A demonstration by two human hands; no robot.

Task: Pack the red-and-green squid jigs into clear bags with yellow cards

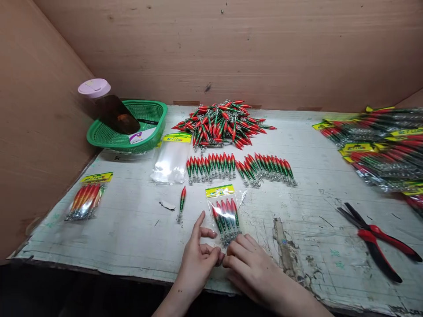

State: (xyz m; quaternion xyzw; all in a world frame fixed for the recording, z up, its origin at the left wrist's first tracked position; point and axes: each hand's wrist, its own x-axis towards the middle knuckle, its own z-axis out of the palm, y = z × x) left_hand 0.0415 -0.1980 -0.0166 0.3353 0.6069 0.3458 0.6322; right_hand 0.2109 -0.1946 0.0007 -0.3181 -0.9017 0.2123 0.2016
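Note:
A clear plastic bag (220,192) with a yellow and green header lies at the middle of the table, with several red and green squid jigs (228,213) side by side inside it. At the bag's lower end my left hand (200,255) pinches with the thumb and curled fingers, its index finger pointing up beside the bag. My right hand (249,262) is closed at the same end, fingertips bent down over the hooks' side and meeting the left thumb. The bag's bottom edge is hidden between the hands. A single squid jig (182,203) lies loose left of the bag.
Behind are rows of jigs (211,167), a jig heap (224,125) and a stack of flat bags (172,158). A green basket (161,116) holds a lidded bottle (115,112). Filled bags (390,154) and red-handled pliers (373,237) lie right; another filled bag (86,198) left.

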